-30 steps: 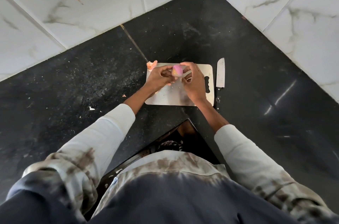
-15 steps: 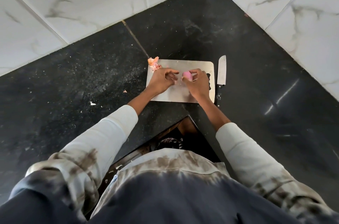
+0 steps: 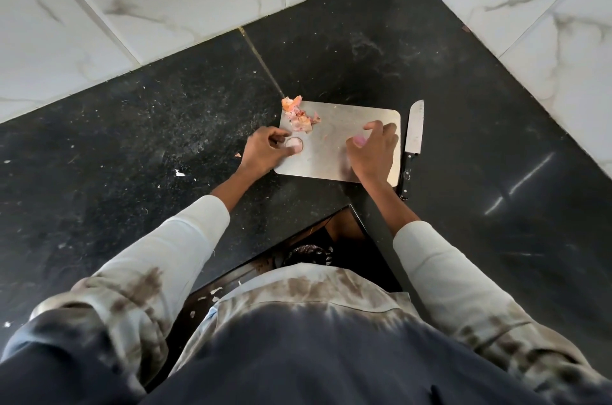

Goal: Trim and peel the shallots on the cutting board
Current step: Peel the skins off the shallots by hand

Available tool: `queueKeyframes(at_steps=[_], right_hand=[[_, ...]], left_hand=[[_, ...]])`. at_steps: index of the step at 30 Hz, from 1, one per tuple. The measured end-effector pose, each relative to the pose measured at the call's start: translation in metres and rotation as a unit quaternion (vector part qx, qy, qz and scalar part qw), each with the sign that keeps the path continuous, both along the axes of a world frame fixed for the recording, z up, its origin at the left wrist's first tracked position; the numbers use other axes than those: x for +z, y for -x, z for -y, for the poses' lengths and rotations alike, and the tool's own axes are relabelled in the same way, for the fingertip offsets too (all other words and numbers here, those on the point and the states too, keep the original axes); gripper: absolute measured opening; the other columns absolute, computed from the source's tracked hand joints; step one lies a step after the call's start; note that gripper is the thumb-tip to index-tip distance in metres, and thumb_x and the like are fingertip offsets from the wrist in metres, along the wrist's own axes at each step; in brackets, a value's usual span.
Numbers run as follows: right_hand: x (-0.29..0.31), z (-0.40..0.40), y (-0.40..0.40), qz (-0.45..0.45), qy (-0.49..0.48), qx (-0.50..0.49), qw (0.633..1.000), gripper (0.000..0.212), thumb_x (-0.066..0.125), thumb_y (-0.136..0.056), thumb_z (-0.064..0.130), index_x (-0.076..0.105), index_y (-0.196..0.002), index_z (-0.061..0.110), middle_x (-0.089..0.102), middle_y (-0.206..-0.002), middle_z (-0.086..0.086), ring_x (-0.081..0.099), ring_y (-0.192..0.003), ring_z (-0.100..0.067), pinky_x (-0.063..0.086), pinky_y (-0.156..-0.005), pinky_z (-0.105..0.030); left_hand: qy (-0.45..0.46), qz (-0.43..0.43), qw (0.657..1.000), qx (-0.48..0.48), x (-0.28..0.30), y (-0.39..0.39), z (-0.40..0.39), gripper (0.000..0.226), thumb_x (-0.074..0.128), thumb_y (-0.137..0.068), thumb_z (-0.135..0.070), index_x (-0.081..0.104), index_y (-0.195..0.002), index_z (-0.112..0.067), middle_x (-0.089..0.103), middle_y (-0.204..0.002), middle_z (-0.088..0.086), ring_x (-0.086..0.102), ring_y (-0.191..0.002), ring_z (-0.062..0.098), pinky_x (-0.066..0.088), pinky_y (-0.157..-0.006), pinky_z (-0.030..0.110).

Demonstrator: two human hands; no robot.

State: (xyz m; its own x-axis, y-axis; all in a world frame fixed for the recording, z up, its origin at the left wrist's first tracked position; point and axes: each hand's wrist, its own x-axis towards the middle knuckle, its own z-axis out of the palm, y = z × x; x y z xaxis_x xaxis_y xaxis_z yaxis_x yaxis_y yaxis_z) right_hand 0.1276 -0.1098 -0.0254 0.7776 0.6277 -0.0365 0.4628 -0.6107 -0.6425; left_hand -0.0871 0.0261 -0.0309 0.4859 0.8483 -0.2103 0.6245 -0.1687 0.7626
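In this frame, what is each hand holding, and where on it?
The right hand grips a pink shallot around its body. The left hand touches a shallot piece on the cutting board; its hold is unclear.

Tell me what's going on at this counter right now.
A person is peeling shallots on a cutting board. The right hand grips a pink shallot; the left hand touches a peeled piece at the board's left edge. Skins are piled at the far left corner, and the knife lies unused beside the board.
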Motion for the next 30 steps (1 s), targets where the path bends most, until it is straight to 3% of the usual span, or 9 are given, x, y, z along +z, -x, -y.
queueKeyframes(at_steps=[3, 8, 11, 14, 16, 19, 23, 27, 30], right_hand=[[0.002, -0.003, 0.007, 0.007, -0.027, 0.014, 1.0, 0.033, 0.07, -0.093, 0.026, 0.059, -0.123, 0.018, 0.049, -0.133, -0.004, 0.049, -0.122, -0.021, 0.055, -0.09, -0.033], [-0.001, -0.009, 0.022, -0.003, -0.053, 0.11, 0.993, 0.023, 0.067, -0.096, 0.019, 0.063, -0.119, 0.018, 0.056, -0.126, 0.001, 0.054, -0.116, -0.014, 0.057, -0.095, -0.033], [0.002, -0.016, 0.032, -0.091, -0.062, 0.139, 0.984, 0.02, 0.069, -0.099, 0.02, 0.069, -0.119, 0.018, 0.067, -0.119, 0.007, 0.062, -0.099, -0.004, 0.059, -0.095, -0.03], [0.008, -0.023, 0.037, -0.216, -0.066, 0.144, 0.963, 0.033, 0.072, -0.099, 0.03, 0.065, -0.129, 0.018, 0.069, -0.122, 0.007, 0.065, -0.102, -0.002, 0.058, -0.089, -0.025], [0.01, -0.026, 0.037, -0.279, -0.08, 0.123, 0.949, 0.037, 0.075, -0.098, 0.032, 0.063, -0.131, 0.018, 0.071, -0.128, 0.0, 0.069, -0.111, -0.014, 0.062, -0.093, -0.033], [0.013, -0.032, 0.032, -0.304, -0.092, 0.099, 0.943, 0.038, 0.078, -0.096, 0.025, 0.068, -0.129, 0.011, 0.074, -0.123, -0.004, 0.071, -0.113, -0.02, 0.062, -0.097, -0.04], [0.018, -0.033, 0.023, -0.369, -0.104, 0.086, 0.92, 0.037, 0.076, -0.097, 0.02, 0.07, -0.131, 0.006, 0.076, -0.117, -0.005, 0.074, -0.107, -0.018, 0.063, -0.094, -0.036], [0.022, -0.025, 0.015, -0.494, -0.143, 0.067, 0.855, 0.025, 0.073, -0.1, 0.026, 0.073, -0.112, 0.003, 0.073, -0.09, -0.003, 0.069, -0.088, -0.014, 0.057, -0.095, -0.035], [0.024, -0.019, 0.011, -0.533, -0.161, 0.064, 0.828, 0.027, 0.069, -0.102, 0.032, 0.07, -0.111, 0.006, 0.07, -0.098, -0.009, 0.066, -0.097, -0.019, 0.053, -0.102, -0.038]], left_hand=[[-0.016, -0.036, 0.999, -0.027, -0.003, -0.006, 0.006, 0.061, 0.095, -0.071, -0.046, 0.072, -0.125, -0.027, 0.062, -0.118, -0.004, 0.064, -0.098, 0.008, 0.053, -0.087, 0.021], [-0.058, -0.062, 0.996, -0.035, 0.004, -0.018, 0.011, 0.051, 0.094, -0.076, -0.031, 0.073, -0.121, -0.026, 0.06, -0.119, -0.003, 0.064, -0.103, 0.014, 0.057, -0.099, 0.038], [-0.087, -0.03, 0.995, -0.046, 0.013, -0.025, 0.014, 0.047, 0.092, -0.077, -0.036, 0.074, -0.118, -0.022, 0.062, -0.116, -0.001, 0.063, -0.097, 0.012, 0.058, -0.092, 0.034], [-0.12, 0.022, 0.99, -0.069, 0.025, -0.034, 0.018, 0.049, 0.089, -0.08, -0.037, 0.074, -0.123, -0.022, 0.06, -0.121, -0.001, 0.061, -0.101, 0.011, 0.056, -0.092, 0.03], [-0.131, 0.04, 0.987, -0.087, 0.033, -0.041, 0.019, 0.048, 0.087, -0.082, -0.035, 0.074, -0.126, -0.023, 0.059, -0.127, 0.001, 0.061, -0.113, 0.015, 0.055, -0.099, 0.032], [-0.157, 0.054, 0.981, -0.102, 0.039, -0.051, 0.023, 0.044, 0.089, -0.082, -0.028, 0.075, -0.122, -0.016, 0.06, -0.129, 0.007, 0.055, -0.135, 0.026, 0.051, -0.108, 0.034], [-0.175, 0.055, 0.979, -0.092, 0.041, -0.056, 0.022, 0.046, 0.09, -0.082, -0.024, 0.074, -0.124, -0.012, 0.063, -0.121, 0.005, 0.062, -0.118, 0.02, 0.045, -0.104, 0.021], [-0.176, 0.079, 0.977, -0.096, 0.047, -0.063, 0.017, 0.036, 0.087, -0.083, -0.009, 0.079, -0.117, -0.015, 0.067, -0.108, 0.0, 0.064, -0.091, 0.007, 0.056, -0.089, 0.022], [-0.128, 0.097, 0.982, -0.102, 0.051, -0.066, 0.013, 0.035, 0.091, -0.081, -0.017, 0.081, -0.115, -0.016, 0.07, -0.106, -0.001, 0.069, -0.09, 0.011, 0.061, -0.087, 0.03]])
